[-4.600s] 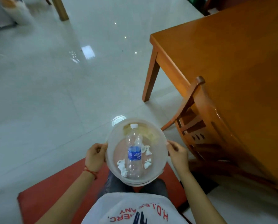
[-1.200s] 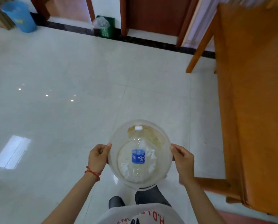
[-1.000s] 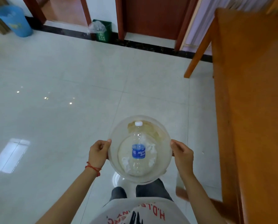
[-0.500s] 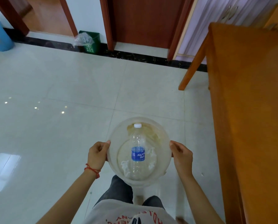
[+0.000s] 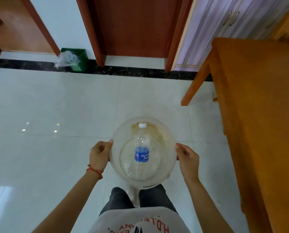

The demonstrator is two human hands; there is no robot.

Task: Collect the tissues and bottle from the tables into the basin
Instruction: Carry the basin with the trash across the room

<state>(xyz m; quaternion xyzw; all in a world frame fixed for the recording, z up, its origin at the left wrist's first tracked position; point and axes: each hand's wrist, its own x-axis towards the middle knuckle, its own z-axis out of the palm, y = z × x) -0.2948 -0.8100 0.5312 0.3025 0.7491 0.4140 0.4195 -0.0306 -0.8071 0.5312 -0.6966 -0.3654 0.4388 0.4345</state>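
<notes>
I carry a clear round plastic basin (image 5: 118, 137) at waist height over the floor. My left hand (image 5: 99, 153) grips its left rim and my right hand (image 5: 188, 158) grips its right rim. Inside lies a clear plastic bottle (image 5: 141, 148) with a white cap and a blue label, cap pointing away from me. Crumpled white tissues (image 5: 127, 167) lie on the basin's bottom beside and under the bottle, hard to make out through the plastic.
An orange wooden table (image 5: 261, 115) runs along the right side, one leg (image 5: 193, 89) ahead of me. White tiled floor (image 5: 56, 115) spreads ahead and left. A green waste bin (image 5: 77, 60) with a plastic bag stands by the wall, next to a dark red door (image 5: 133, 26).
I have walked forward with the basin; the door, wall and green bin are closer and the table's far end has come into view. Both hands keep the same hold on the rim.
</notes>
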